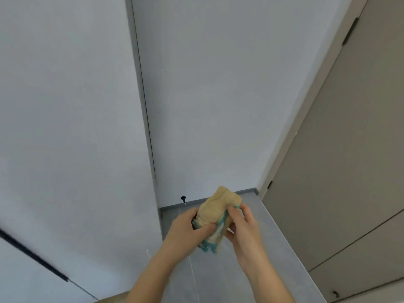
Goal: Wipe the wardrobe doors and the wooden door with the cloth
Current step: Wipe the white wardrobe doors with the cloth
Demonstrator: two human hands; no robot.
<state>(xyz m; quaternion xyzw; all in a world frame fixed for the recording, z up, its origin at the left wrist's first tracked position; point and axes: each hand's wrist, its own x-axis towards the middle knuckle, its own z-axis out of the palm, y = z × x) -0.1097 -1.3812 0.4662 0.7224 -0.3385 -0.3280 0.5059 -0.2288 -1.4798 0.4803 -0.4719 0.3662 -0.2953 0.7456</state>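
Both hands: left hand (188, 226) and right hand (242, 226) are gripping the tan-and-teal cloth (215, 206), fingers curling round it, near centre above grey floor (214, 281); taupe door (349, 171) is standing at right

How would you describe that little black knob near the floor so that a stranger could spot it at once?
Face the white wall straight ahead and follow it down to the grey skirting at the floor. Just above that strip, left of the tan cloth, a small black knob sticks out. It is the only dark mark on that pale wall.
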